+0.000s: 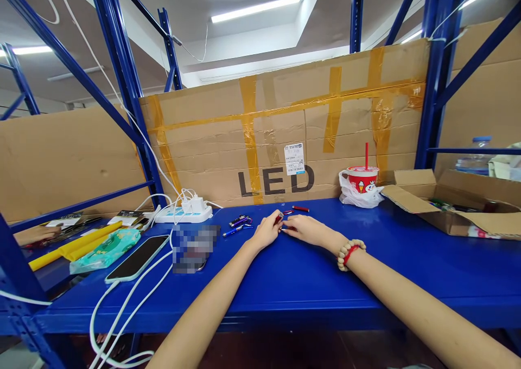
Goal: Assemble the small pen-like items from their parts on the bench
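We see both hands meet over the table (309,282): left hand (266,232) pinches a small red pen (279,217), right hand (306,230) grips its other end; axis runs left-right.

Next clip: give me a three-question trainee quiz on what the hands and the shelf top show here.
1. True or false: both hands meet on one small red item near the middle of the blue shelf top.
2. Which wrist wears the bead bracelet? A) left B) right C) neither
3. Fill in: the red cup with a straw sits in a white plastic ____.

Key
1. True: the left hand and right hand close around it together.
2. B
3. bag, against the cardboard wall marked LED.
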Motion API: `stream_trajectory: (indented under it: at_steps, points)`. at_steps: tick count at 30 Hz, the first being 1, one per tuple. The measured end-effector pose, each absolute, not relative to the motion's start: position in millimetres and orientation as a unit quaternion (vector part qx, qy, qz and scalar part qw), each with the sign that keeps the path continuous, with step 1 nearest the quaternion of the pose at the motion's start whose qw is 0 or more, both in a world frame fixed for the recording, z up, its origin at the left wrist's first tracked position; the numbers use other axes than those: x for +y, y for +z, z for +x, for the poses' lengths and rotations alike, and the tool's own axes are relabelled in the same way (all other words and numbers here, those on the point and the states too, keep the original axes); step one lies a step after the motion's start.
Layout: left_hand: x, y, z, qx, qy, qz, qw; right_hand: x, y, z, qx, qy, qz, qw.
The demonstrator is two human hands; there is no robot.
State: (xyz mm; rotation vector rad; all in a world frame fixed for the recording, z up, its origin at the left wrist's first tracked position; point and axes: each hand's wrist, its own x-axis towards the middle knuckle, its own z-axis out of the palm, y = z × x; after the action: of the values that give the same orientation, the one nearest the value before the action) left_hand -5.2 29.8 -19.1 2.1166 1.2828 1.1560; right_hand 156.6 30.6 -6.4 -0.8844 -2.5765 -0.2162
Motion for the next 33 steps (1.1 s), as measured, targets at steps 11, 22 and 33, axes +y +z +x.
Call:
stream_trajectory:
  at_steps: [11,22,33]
  points:
    - [29.0,-13.8,0.8,0.399,0.415,0.795,0.192,33.8,-2.7,159.8,-0.914,-0.029,-0.308,0.264]
    - [20.9,-9.3,1.9,0.441,0.407,0.775,0.197,32.0,6.6,163.8,-0.826,-0.035,-0.352,0.438]
    - [15.4,-8.2,6.3,0.428,0.417,0.774,0.207,26.2,3.9,153.6,-0.839,-0.045,-0.344,0.42]
